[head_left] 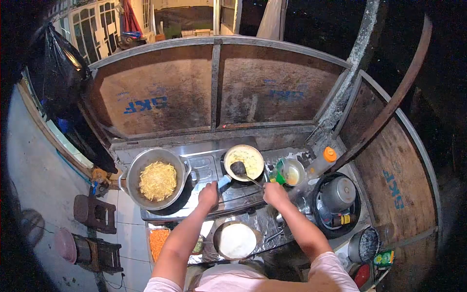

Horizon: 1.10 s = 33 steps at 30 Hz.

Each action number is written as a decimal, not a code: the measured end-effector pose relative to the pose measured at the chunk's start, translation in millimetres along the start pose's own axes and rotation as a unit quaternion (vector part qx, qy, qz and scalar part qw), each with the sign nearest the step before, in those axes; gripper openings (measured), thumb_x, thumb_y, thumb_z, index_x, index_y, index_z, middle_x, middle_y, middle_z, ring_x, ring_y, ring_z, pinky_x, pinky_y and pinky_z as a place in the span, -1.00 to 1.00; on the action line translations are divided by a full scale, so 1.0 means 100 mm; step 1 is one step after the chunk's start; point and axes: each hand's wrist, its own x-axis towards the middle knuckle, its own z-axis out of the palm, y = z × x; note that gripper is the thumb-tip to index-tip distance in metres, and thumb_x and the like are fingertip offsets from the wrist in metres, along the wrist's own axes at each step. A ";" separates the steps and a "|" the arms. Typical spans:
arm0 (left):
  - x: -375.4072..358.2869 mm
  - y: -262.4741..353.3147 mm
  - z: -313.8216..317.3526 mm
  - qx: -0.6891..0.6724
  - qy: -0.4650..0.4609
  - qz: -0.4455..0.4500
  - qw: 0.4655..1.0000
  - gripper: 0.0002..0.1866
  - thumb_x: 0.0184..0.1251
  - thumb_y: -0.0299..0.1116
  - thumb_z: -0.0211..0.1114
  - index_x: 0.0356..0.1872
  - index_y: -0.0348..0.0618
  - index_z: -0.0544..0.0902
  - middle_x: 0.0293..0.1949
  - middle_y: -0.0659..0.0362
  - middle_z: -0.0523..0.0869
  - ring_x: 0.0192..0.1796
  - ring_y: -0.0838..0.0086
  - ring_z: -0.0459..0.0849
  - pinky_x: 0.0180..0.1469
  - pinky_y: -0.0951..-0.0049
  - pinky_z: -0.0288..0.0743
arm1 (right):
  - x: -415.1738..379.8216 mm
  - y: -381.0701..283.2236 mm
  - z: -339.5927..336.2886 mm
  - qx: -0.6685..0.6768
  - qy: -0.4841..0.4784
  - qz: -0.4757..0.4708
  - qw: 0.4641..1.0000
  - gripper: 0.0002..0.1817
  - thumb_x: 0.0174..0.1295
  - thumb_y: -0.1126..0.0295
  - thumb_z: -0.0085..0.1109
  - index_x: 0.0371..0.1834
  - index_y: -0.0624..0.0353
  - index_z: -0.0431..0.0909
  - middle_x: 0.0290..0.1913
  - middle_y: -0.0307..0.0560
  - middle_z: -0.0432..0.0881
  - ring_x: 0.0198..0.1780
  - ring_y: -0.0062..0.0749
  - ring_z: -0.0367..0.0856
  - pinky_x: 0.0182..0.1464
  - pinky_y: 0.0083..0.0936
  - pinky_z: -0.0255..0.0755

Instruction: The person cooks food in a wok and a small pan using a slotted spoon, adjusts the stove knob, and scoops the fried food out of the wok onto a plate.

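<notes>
My left hand (209, 196) is closed around the light-blue handle (224, 182) of a small frying pan (227, 156), which sits on the right burner of the stove (202, 170). Pale yellow, egg-like food (252, 161) covers the pan's bottom. In my closed right hand (276, 194) is the handle of a dark ladle (238, 168), its head resting in the food. On the left burner stands a big two-handled pot (138, 197) with yellow noodles (158, 181) in it. Nearest my body, a round bowl (217, 237) holds something white.
Shredded orange food (158, 241) fills a container at front left. Right of the stove are a small pot (300, 168), an orange-capped bottle (321, 163) and a black basin (318, 221) with a metal pot (339, 193). Wooden panels (277, 87) enclose the back. Stools (95, 212) stand left.
</notes>
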 end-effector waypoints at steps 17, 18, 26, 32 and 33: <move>-0.06 0.01 -0.02 -0.001 0.013 0.023 1.000 -0.58 0.19 -0.45 0.13 0.12 -0.10 0.44 -0.09 -0.11 0.60 -0.08 -0.04 0.66 -0.03 0.04 0.53 | -0.03 0.03 0.12 -0.022 0.027 0.035 0.999 -0.74 0.19 0.46 -0.03 -0.25 0.32 0.66 -0.22 0.31 0.67 -0.14 0.18 0.68 -0.08 -0.05 0.57; -0.06 0.02 -0.02 -0.005 0.013 0.022 1.000 -0.58 0.19 -0.44 0.14 0.13 -0.10 0.44 -0.08 -0.11 0.60 -0.08 -0.04 0.66 -0.03 0.04 0.53 | -0.02 0.06 0.14 -0.022 0.028 0.036 0.999 -0.74 0.19 0.46 -0.03 -0.25 0.32 0.66 -0.22 0.31 0.67 -0.14 0.18 0.68 -0.08 -0.05 0.57; -0.02 -0.02 0.02 -0.001 0.005 0.026 1.000 -0.57 0.17 -0.44 0.17 0.12 -0.11 0.44 -0.09 -0.13 0.61 -0.09 -0.03 0.67 -0.06 0.04 0.55 | 0.05 0.09 0.10 -0.049 0.071 0.027 0.996 -0.74 0.24 0.42 -0.05 -0.36 0.23 0.69 -0.27 0.19 0.70 -0.18 0.04 0.72 -0.12 -0.14 0.60; -0.01 -0.03 0.03 0.003 -0.018 -0.005 1.000 -0.47 0.10 -0.43 0.26 0.17 -0.04 0.41 -0.03 -0.10 0.59 -0.02 -0.01 0.65 0.00 0.07 0.53 | 0.03 0.11 0.08 -0.033 0.054 0.035 0.997 -0.77 0.19 0.48 -0.04 -0.26 0.31 0.64 -0.24 0.30 0.68 -0.16 0.14 0.69 -0.06 -0.08 0.56; -0.01 -0.03 0.03 0.004 -0.018 -0.003 1.000 -0.47 0.10 -0.43 0.26 0.17 -0.04 0.41 -0.03 -0.10 0.59 -0.02 -0.01 0.65 0.00 0.07 0.53 | 0.05 0.14 0.11 -0.033 0.054 0.035 0.997 -0.77 0.19 0.48 -0.04 -0.26 0.31 0.64 -0.24 0.30 0.68 -0.16 0.14 0.69 -0.06 -0.08 0.56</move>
